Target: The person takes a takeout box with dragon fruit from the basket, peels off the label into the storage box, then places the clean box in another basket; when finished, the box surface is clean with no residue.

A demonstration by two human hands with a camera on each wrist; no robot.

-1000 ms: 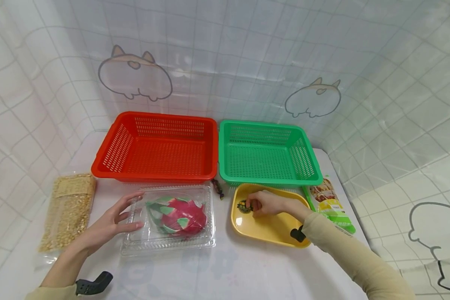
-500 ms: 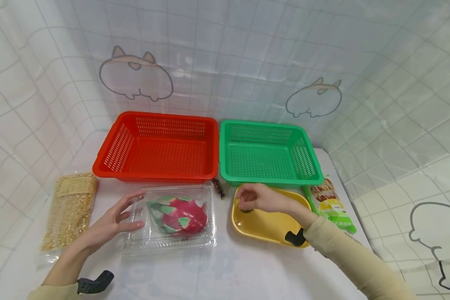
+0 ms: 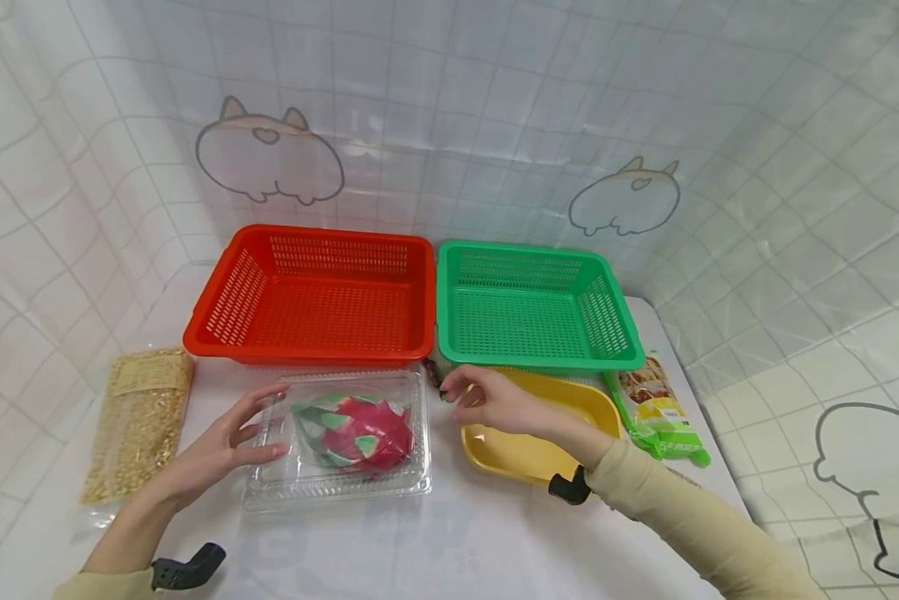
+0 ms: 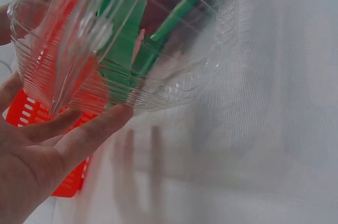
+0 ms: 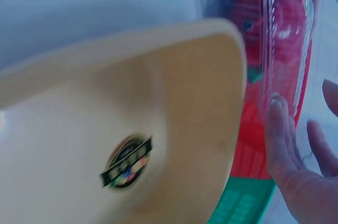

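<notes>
A clear plastic clamshell box [image 3: 284,487] sits in front of the red basket, with a pink and green dragon fruit [image 3: 370,433] inside. My left hand [image 3: 220,454] is at the box's left side, its fingers and thumb spread; a fingertip touches the plastic in the left wrist view. My right hand [image 3: 497,404] is over the left end of a yellow tray [image 3: 527,467], its spread fingers empty in the right wrist view. Near its fingertips lies a small dark slim item [image 3: 432,373], partly hidden. A round dark label [image 5: 127,163] shows on the tray's floor.
Behind stand a red basket [image 3: 329,321] and a green basket [image 3: 524,321], side by side. A bag of yellow kernels [image 3: 134,421] lies at the left, and a green food packet [image 3: 662,408] at the right. A patterned curtain hangs at the back.
My right hand has moved left, from inside the yellow tray to its left rim, towards the box and the small dark item. The left hand has stayed in place.
</notes>
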